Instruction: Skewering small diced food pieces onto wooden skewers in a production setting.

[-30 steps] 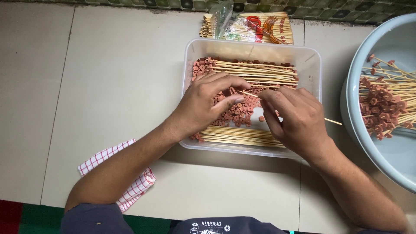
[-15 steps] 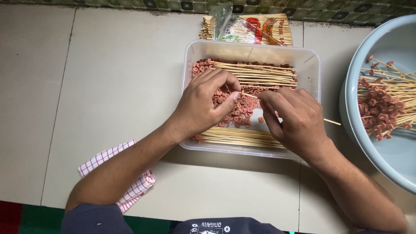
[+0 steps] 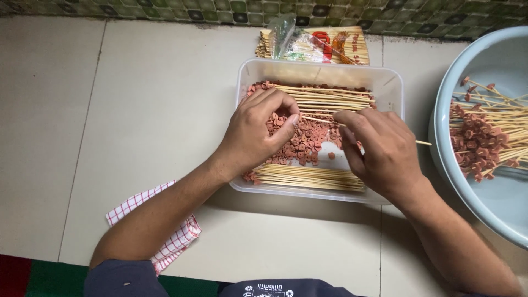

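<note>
Little has moved since the earlier frames: both hands stay over the clear plastic container (image 3: 393, 88), the left fingertips drawn slightly tighter. A thin bamboo skewer (image 3: 319, 119) lies level between the hands, above the middle of the container. The left hand (image 3: 258, 135) has its fingers closed together at the skewer's left tip, pinching there; whether a sausage piece sits between the fingertips cannot be told. The right hand (image 3: 382, 151) is closed around the skewer's shaft, and the far end pokes out past it toward the right. Beneath them lies a heap of small reddish sausage slices (image 3: 308, 140), with bare skewers bundled along the container's far side (image 3: 324, 96) and near side (image 3: 308, 177). To the right, a pale blue basin (image 3: 495, 203) holds loaded skewers (image 3: 484, 143). Behind the container lies a packet of skewers (image 3: 324, 47). A red-checked cloth (image 3: 165, 220) rests under the left forearm on the tiled floor (image 3: 137, 99).
</note>
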